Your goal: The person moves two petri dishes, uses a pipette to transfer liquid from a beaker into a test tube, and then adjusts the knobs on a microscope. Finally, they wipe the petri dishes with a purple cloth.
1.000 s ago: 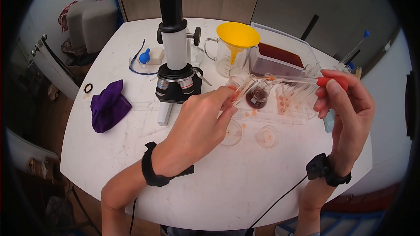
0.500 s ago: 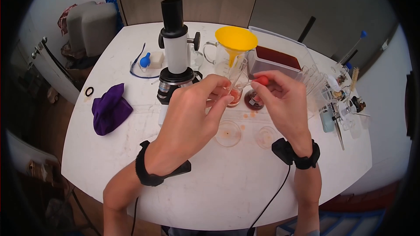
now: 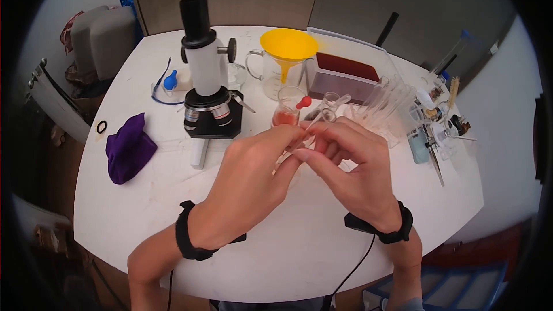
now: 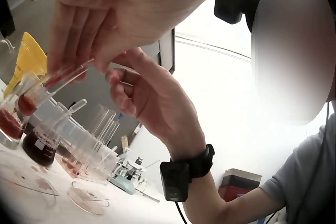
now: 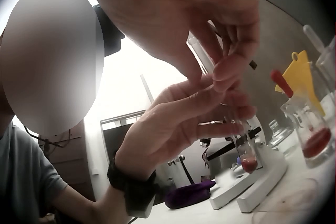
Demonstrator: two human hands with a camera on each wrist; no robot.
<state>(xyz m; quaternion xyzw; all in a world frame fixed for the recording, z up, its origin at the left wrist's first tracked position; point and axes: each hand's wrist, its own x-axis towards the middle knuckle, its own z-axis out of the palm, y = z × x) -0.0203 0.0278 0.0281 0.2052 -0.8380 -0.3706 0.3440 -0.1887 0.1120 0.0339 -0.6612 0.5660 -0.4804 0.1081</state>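
A test tube [image 5: 248, 164] with red liquid at its rounded bottom slants between my two hands over the table. My left hand [image 3: 247, 164] grips its middle with thumb and fingers. At the tube's upper end, my right hand [image 3: 366, 167] pinches the glass, fingertips close to the left thumb. Beyond the hands, a dropper with a red bulb [image 3: 304, 102] stands in a small glass beaker [image 3: 285, 118] of red liquid. Beside that beaker is a flask of dark red liquid [image 4: 41, 146], mostly hidden by my right hand in the head view.
A microscope [image 3: 210, 92] stands left of the hands, a purple cloth [image 3: 130, 148] farther left. Behind are a glass jug [image 3: 271, 80] with a yellow funnel [image 3: 288, 44] and a plastic box [image 3: 341, 83]. Tubes [image 3: 383, 103] stand at right; petri dishes [image 4: 88, 198] lie below the hands.
My right hand has come in from the right with the red-bulbed dropper, left it in the beaker and now pinches the test tube's upper end. My left hand keeps hold of the tube.
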